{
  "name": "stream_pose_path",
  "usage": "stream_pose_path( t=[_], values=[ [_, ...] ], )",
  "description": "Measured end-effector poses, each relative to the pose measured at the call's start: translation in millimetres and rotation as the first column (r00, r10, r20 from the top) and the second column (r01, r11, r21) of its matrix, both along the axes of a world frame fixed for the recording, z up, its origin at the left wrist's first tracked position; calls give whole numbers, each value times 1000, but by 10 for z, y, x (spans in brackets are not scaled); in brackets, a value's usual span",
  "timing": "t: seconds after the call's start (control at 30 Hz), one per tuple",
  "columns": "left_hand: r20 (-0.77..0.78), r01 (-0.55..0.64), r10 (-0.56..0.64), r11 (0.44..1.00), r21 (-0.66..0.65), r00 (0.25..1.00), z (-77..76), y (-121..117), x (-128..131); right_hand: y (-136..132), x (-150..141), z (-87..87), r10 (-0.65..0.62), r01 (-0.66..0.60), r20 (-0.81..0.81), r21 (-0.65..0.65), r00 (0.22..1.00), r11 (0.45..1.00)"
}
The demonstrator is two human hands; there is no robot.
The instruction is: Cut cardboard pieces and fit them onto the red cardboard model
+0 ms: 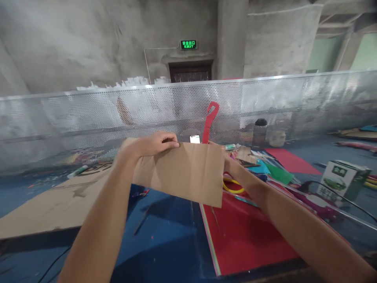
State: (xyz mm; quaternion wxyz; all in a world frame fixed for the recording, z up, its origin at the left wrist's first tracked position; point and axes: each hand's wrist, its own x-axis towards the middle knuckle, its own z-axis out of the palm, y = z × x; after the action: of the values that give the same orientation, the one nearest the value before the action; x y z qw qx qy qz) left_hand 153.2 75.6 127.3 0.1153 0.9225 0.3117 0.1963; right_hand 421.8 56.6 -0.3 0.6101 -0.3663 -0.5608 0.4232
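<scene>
A rectangular piece of brown cardboard (pixel 188 171) is held up over the table, tilted, with crease lines down its face. My left hand (pixel 160 142) is closed on its top edge, thumb on the near side. At the right edge, my right hand (pixel 228 161) grips the cardboard from behind; most of its fingers are hidden by it. A red cutout with a hooked, wrench-like end (pixel 210 122) stands up behind the top edge. Its lower part is hidden, so I cannot tell whether it is attached or held.
Red sheets (pixel 250 236) lie at front right, beside a yellow tape ring (pixel 233 185). A large cardboard sheet (pixel 59 196) covers the left. Coloured scraps (pixel 262 165), a bottle (pixel 259 133) and a green-white carton (pixel 338 179) stand or lie right. A perforated metal panel (pixel 147 114) borders the back.
</scene>
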Motion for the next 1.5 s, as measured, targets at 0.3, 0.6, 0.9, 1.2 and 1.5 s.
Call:
stream_pose_path(
  t=[0.3,0.6,0.9,1.2,1.5],
  values=[
    [-247,-23,-64,943,-333,967,-461,359,74,103,68,-125,120,-124,66,76,991,989],
    [-458,74,-273,911,-406,846,-661,538,67,196,-45,-270,186,-192,122,42,975,981],
    [-454,115,-322,897,-426,831,-821,672,24,260,-92,-344,183,-180,32,-94,983,979],
    [-414,60,-248,907,-417,876,-990,847,-4,404,-100,-457,123,-130,176,30,977,991],
    [-390,87,-283,888,-451,876,-996,848,-23,490,-72,-462,-73,-30,398,247,914,969]
  ],
)
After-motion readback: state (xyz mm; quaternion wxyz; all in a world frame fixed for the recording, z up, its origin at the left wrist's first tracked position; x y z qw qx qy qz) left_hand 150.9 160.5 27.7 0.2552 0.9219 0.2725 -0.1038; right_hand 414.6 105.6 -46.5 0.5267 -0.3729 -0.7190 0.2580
